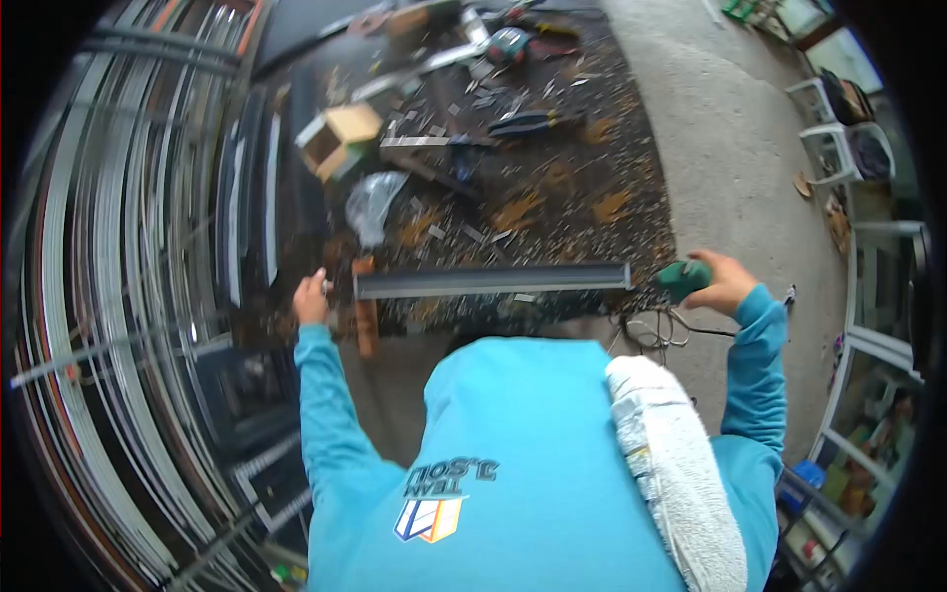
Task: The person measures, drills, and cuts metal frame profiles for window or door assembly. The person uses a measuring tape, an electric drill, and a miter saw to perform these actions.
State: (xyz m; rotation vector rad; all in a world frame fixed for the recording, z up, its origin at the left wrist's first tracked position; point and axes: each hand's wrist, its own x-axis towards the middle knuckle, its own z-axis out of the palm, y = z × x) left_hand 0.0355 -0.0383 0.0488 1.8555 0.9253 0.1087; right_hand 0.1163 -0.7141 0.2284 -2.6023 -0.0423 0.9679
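Observation:
Along the near edge of the workbench lies a grey metal profile (493, 281), crosswise in front of me. My right hand (728, 283) is just beyond its right end, closed around a dark green block-like object (683, 280) whose kind I cannot make out. Left of the profile, my left hand (311, 298) is closed with the fingertips together; whatever it may hold is too small to tell. Between that hand and the profile's left end, a reddish-brown wooden strip (366, 308) sticks out over the bench edge.
The dark workbench (631, 178) is strewn with metal scraps and shavings. On it are a wooden box (340, 138), a clear plastic bag (375, 205), a metal square (434, 142), pliers (533, 122) and a power tool (508, 45). Long profiles (109, 296) fill racks at left; cables (656, 331) hang at right.

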